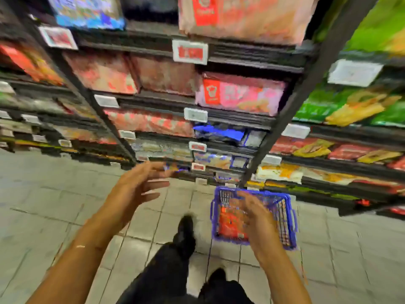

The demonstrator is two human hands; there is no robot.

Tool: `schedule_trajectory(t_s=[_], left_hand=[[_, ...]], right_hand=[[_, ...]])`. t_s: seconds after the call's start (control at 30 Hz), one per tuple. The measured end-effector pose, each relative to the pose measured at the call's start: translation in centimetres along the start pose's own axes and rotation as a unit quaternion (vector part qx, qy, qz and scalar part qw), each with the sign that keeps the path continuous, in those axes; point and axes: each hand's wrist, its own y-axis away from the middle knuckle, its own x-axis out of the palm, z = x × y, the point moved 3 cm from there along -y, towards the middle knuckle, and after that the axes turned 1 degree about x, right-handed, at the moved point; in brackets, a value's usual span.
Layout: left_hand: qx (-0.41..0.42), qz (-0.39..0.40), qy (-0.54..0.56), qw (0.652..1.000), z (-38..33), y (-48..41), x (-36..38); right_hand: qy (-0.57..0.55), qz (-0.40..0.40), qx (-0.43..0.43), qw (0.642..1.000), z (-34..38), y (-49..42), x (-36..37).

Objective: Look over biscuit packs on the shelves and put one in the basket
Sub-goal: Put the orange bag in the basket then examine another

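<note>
In front of the shelving, low down: both hands are empty, fingers spread. Left hand [140, 183] is out ahead with its fingertips near the bottom shelf edges, palm turned inward, looks like a reach toward the lower packs rather than a grip on anything. Right hand [256, 216] hangs slack over the blue basket [289, 227], not touching the rim as far as I can tell; the frame is badly smeared, so contact is uncertain.

Basket sits on the tiled floor [54, 194], just beside the shelf upright [306, 95], probably parked there to free both hands and keep the drop short. A red pack [230, 224] already lies flat in it. I'd judge the put-in step done, or another pick starting.

Remaining packs stand face-out in rows: pink pack [241, 95] mid-shelf, green bags [350, 106] in the next bay. Price tags [190, 52] clip to the shelf fronts.

One foot [185, 233] is forward, between the hands.
</note>
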Motion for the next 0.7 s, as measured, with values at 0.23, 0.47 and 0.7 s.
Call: schedule_trajectory(t_s=[0.23, 0.47, 0.7], left_hand=[[0.043, -0.229, 0.120, 0.965, -3.7, 5.3, -13.2], [0.037, -0.286, 0.178, 0.941, -6.1, 0.3, -23.9], [0.043, -0.268, 0.146, 0.951, -8.6, -8.8, -38.5]], right_hand=[[0.127, 0.114, -0.014, 0.985, 0.6, -1.1, 14.4], [0.186, 0.153, -0.022, 0.970, -0.3, -6.1, 28.2], [0.172, 0.140, -0.031, 0.975, -2.9, -11.3, 41.8]])
